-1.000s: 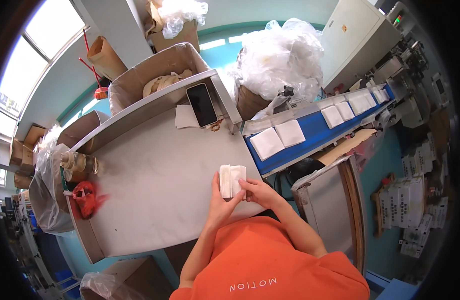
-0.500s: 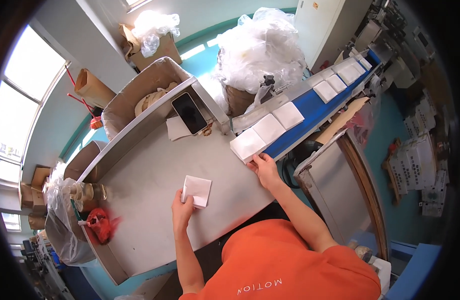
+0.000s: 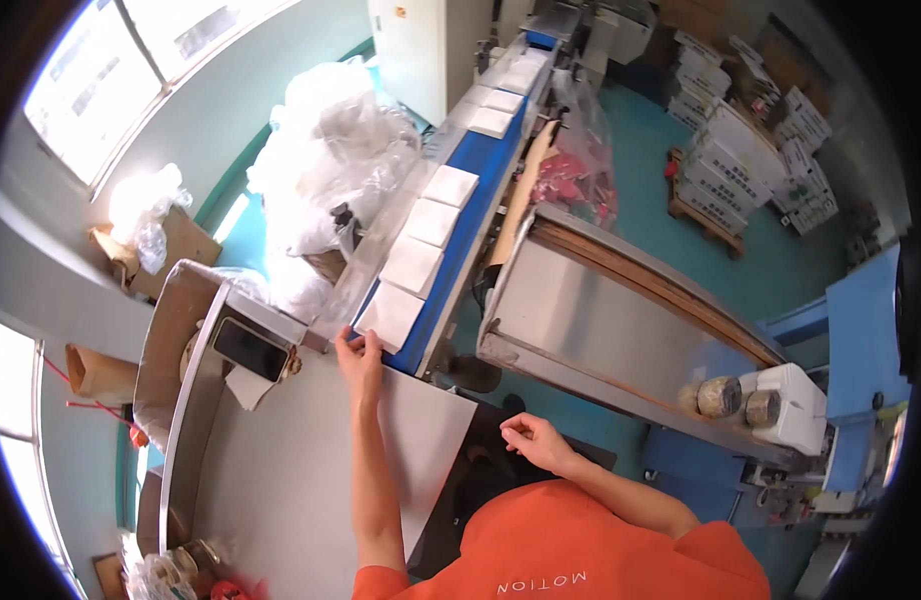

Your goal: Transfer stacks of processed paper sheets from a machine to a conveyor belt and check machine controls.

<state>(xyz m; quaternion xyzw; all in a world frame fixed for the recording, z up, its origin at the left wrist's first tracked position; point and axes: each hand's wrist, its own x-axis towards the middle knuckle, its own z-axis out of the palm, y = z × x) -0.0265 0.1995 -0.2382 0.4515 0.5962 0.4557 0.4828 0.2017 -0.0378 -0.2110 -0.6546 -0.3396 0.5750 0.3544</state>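
Note:
A row of flat white paper squares, like folded napkins [image 3: 391,315], lies on a blue conveyor belt [image 3: 470,155]. My left hand [image 3: 361,372] reaches to the near end of the belt. Its thumb and fingers close at the near edge of the closest napkin, which still rests on the belt. Over the dark space beside the table, my right hand [image 3: 538,443] is held with its fingers curled, and nothing shows in it. The metal table [image 3: 291,480] lies below my left forearm.
A phone [image 3: 251,349] rests on paper by the table's raised rim. Clear plastic bags [image 3: 331,150] are heaped left of the belt. At right stand a metal-topped bench [image 3: 591,310] and stacked white cartons [image 3: 726,165] on a pallet.
My view has swung to the right. My left hand has left the napkin on the table and come to the belt's near end. My right hand has drawn back from the belt.

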